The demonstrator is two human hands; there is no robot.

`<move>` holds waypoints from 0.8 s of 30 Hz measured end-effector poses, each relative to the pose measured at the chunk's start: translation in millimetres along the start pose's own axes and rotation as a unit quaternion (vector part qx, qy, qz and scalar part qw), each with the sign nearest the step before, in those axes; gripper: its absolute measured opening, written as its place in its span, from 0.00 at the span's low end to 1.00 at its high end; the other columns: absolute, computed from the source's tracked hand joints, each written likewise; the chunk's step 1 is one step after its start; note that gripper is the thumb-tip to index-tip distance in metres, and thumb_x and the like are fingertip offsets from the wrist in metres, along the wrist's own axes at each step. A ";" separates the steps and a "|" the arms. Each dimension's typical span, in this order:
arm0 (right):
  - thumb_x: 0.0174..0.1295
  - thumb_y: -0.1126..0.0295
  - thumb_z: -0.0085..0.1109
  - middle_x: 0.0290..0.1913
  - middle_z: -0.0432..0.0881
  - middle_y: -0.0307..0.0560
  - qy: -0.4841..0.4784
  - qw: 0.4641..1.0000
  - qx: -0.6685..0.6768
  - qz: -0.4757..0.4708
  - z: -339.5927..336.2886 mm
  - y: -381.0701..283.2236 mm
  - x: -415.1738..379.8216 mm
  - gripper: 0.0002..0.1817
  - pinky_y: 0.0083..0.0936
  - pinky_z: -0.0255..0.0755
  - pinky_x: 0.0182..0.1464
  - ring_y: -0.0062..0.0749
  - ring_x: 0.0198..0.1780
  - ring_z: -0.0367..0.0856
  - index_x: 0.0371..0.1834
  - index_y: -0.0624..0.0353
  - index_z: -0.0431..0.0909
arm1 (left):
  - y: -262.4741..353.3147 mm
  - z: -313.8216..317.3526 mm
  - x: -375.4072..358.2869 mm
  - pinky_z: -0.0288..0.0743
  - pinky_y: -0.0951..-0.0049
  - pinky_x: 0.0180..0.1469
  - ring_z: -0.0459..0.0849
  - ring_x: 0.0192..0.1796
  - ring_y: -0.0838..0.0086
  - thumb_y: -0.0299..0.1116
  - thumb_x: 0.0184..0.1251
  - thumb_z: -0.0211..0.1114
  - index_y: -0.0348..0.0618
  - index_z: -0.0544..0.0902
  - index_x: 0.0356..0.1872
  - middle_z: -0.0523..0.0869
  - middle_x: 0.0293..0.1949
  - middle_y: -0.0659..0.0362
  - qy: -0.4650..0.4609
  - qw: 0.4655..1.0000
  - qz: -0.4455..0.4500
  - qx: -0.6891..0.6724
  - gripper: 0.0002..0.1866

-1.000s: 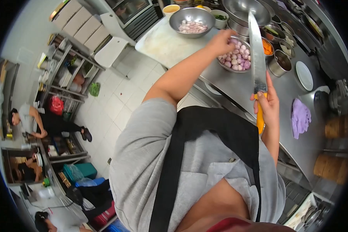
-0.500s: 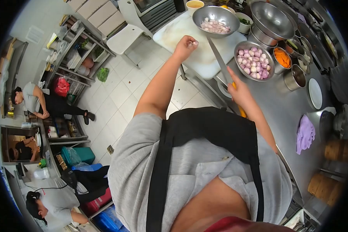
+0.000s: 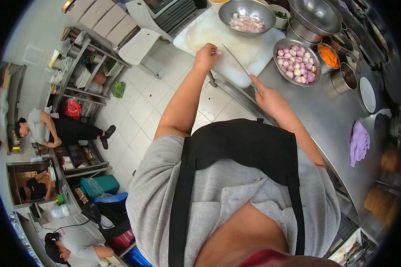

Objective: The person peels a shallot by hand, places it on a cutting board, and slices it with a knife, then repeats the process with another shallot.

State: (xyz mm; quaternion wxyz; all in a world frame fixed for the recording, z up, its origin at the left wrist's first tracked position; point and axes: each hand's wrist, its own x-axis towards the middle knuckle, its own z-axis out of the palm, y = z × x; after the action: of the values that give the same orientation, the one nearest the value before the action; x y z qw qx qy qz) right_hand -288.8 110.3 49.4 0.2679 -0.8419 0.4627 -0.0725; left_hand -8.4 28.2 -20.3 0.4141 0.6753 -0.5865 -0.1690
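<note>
My left hand [image 3: 206,57] pinches a small purple-white shallot [image 3: 218,52] over the left part of the white cutting board [image 3: 200,33]. In my right hand [image 3: 271,100] is the yellow handle of a long knife [image 3: 236,60], its blade pointing up and left, tip close to the shallot. A steel bowl with sliced shallots [image 3: 246,23] sits at the board's far edge. Right of the board, another steel bowl holds several whole peeled shallots [image 3: 297,64].
Cut carrots [image 3: 328,57] fill a steel container beside an open steel pot [image 3: 344,78]. Farther right are a white plate [image 3: 367,95] and a purple glove [image 3: 359,143]. Other people [image 3: 62,127] are at the left. A white chair [image 3: 140,46] stands beyond the floor.
The knife has swung lower, its tip now nearer the shallot. My left hand has shifted slightly left, and the shallot shows more clearly. The whole view has turned a little.
</note>
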 end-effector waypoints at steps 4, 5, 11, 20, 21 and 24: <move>0.61 0.71 0.45 0.30 0.78 0.63 -0.012 1.000 0.028 -0.001 -2.6 -9.7 0.0 0.32 0.43 0.71 0.40 0.53 0.33 0.78 0.71 0.40 0.54 | 7.6 -9.3 3.3 0.77 0.72 0.40 0.84 0.36 0.70 0.34 0.53 0.71 0.37 0.80 0.35 0.86 0.33 0.54 -0.045 0.999 -0.007 0.018 0.13; 0.61 0.71 0.46 0.30 0.78 0.65 -0.013 0.999 0.044 0.000 -1.5 -11.0 -0.8 0.33 0.44 0.70 0.40 0.55 0.33 0.78 0.71 0.39 0.54 | 5.3 -9.4 6.7 0.77 0.71 0.40 0.84 0.36 0.69 0.34 0.53 0.71 0.37 0.80 0.35 0.86 0.33 0.54 -0.050 0.998 0.017 0.046 0.13; 0.61 0.72 0.45 0.26 0.77 0.64 -0.006 0.999 0.035 -0.005 -1.7 -16.5 -3.5 0.33 0.44 0.69 0.38 0.54 0.30 0.77 0.71 0.43 0.55 | 20.2 -16.7 18.2 0.77 0.69 0.41 0.85 0.37 0.63 0.32 0.49 0.71 0.38 0.80 0.33 0.86 0.32 0.52 -0.101 0.982 0.069 0.147 0.13; 0.61 0.74 0.44 0.24 0.75 0.62 -0.023 0.999 0.036 -0.004 -5.9 -19.1 -10.8 0.34 0.44 0.68 0.36 0.53 0.27 0.75 0.72 0.44 0.52 | 19.5 -15.2 23.2 0.75 0.61 0.43 0.82 0.39 0.55 0.32 0.50 0.68 0.36 0.77 0.30 0.84 0.31 0.47 -0.131 0.970 0.098 0.177 0.12; 0.61 0.74 0.44 0.24 0.75 0.62 -0.024 0.999 0.037 -0.004 -7.5 -20.6 -10.2 0.34 0.44 0.68 0.36 0.53 0.27 0.75 0.72 0.44 0.52 | 20.8 -15.5 23.1 0.75 0.61 0.43 0.82 0.39 0.55 0.32 0.50 0.68 0.36 0.77 0.30 0.84 0.31 0.46 -0.133 0.971 0.094 0.176 0.12; 0.59 0.74 0.44 0.27 0.78 0.63 -0.050 0.999 0.007 0.009 -8.8 -24.8 1.5 0.34 0.43 0.71 0.37 0.52 0.30 0.78 0.72 0.47 0.52 | 24.8 -17.2 20.5 0.75 0.62 0.43 0.83 0.39 0.55 0.31 0.50 0.68 0.36 0.77 0.30 0.84 0.32 0.47 -0.129 0.966 0.105 0.196 0.11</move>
State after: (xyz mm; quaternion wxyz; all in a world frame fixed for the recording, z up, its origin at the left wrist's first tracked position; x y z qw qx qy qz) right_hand -272.8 116.3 69.5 0.2971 -0.8386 0.4555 -0.0316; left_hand -7.1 16.1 14.0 0.2100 0.6505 -0.7241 -0.0917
